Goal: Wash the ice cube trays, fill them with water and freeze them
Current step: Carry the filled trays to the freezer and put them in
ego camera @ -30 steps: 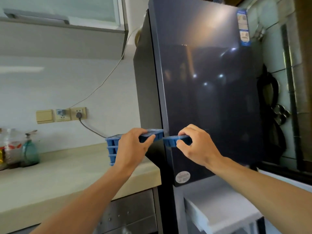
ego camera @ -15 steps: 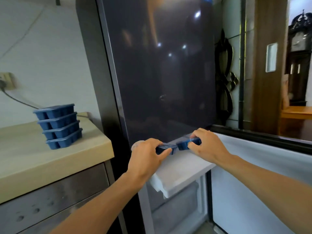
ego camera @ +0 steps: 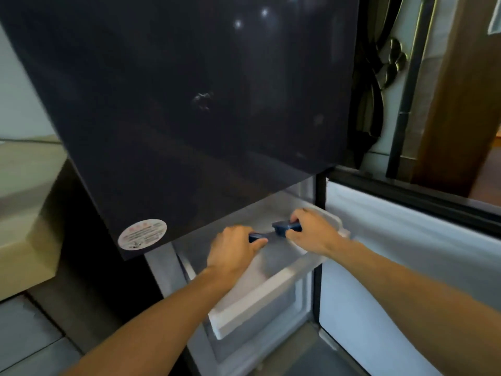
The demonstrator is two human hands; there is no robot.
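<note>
Moved down from in front of the fridge door to just over the open drawer (ego camera: 252, 297). Gripping the tray (ego camera: 286, 228) by both ends, left grip (ego camera: 233, 250) and right grip (ego camera: 311, 232) curled round it, drawer floor right below. Keep level, lower slowly between the walls, and let go only once seated flat; probably filled, so liable to spill.

Under the fridge's upper door (ego camera: 189, 104) the freezer drawer (ego camera: 257, 302) juts out towards me, the lower door (ego camera: 406, 267) open to its right and the counter (ego camera: 24, 199) off to the left, while above the drawer the left hand (ego camera: 233, 251) holds the first ice cube tray (ego camera: 256, 236) just left of the second ice cube tray (ego camera: 284, 227) in the right hand (ego camera: 314, 234).
</note>
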